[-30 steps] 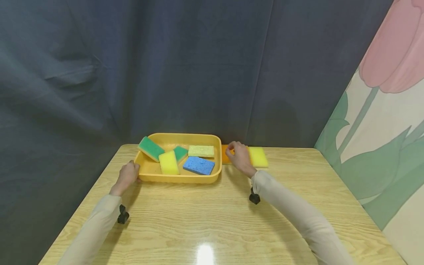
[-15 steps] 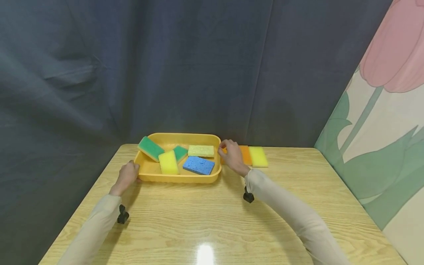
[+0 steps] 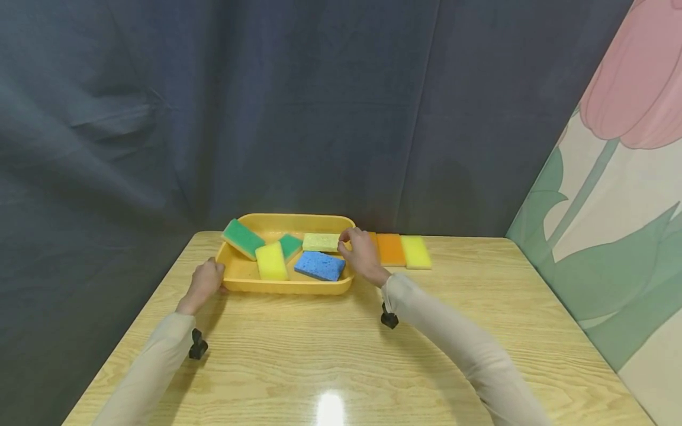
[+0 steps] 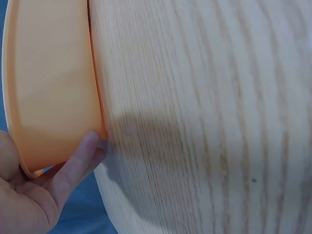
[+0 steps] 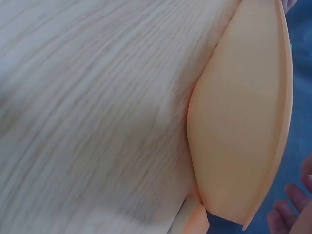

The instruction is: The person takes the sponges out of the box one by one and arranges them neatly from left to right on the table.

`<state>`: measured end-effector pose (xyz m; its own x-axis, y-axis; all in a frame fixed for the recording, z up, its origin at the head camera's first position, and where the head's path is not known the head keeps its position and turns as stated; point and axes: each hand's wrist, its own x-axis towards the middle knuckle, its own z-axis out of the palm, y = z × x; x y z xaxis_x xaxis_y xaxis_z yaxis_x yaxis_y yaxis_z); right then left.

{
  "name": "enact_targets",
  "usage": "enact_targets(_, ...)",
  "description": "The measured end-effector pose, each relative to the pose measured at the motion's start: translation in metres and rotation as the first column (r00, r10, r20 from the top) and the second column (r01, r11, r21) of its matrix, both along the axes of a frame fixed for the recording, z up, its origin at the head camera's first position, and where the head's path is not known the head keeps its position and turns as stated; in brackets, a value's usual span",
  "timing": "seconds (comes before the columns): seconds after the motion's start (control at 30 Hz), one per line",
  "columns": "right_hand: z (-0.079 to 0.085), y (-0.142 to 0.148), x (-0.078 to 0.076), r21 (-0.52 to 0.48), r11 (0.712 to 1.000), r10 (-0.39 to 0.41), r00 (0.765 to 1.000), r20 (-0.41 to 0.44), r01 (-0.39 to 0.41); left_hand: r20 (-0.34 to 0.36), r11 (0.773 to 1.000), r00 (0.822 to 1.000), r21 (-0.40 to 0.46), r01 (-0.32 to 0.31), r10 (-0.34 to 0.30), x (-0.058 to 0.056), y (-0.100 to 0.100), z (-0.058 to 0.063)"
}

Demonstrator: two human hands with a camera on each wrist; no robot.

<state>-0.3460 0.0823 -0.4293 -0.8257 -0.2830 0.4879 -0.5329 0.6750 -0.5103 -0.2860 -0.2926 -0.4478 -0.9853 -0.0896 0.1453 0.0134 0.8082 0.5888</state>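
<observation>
Lying inside yellow tray [image 3: 288, 287]: assorted sponges [image 3: 319, 266].

A dark curtain [image 3: 298, 118], table [image 3: 298, 343] and tulip mural [image 3: 623, 213] show an indoor room.

There are eight sponges in view. Five are in the one yellow tub [image 3: 288, 288]: two green sponges [image 3: 243, 239], one bright yellow sponge [image 3: 271, 262], one pale yellow sponge [image 3: 319, 241] and one blue sponge [image 3: 319, 266]. Three are outside it: two orange sponges [image 3: 391, 249], one of them mostly hidden, and one plain yellow sponge [image 3: 417, 252]. There are two sets of fingers, one on the left hand [image 3: 205, 280] and one on the right hand [image 3: 362, 253], plus two sleeves [image 3: 458, 331], one table [image 3: 319, 343] and one dark curtain [image 3: 298, 112].
</observation>
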Motion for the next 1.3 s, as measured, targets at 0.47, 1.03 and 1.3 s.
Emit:
enact_targets(0.47, -0.009, -0.017, 0.004, 0.064, 0.995, 0.068, 0.997, 0.027, -0.070, -0.006, 1.000, 1.000, -0.011, -0.006, 0.006, 0.000, -0.002, 0.000)
enact_targets(1.03, -0.021, -0.025, -0.001, 0.159, 0.983, 0.080, 0.994, 0.070, -0.090, -0.005, 1.000, 1.000, 0.001, -0.021, 0.021, 0.000, 0.001, 0.002)
enact_targets(1.3, -0.026, -0.025, -0.001, 0.339, 0.937, 0.055, 0.994, 0.092, -0.083, 0.002, 1.000, 1.000, -0.006, -0.009, 0.009, 0.000, 0.000, -0.001)
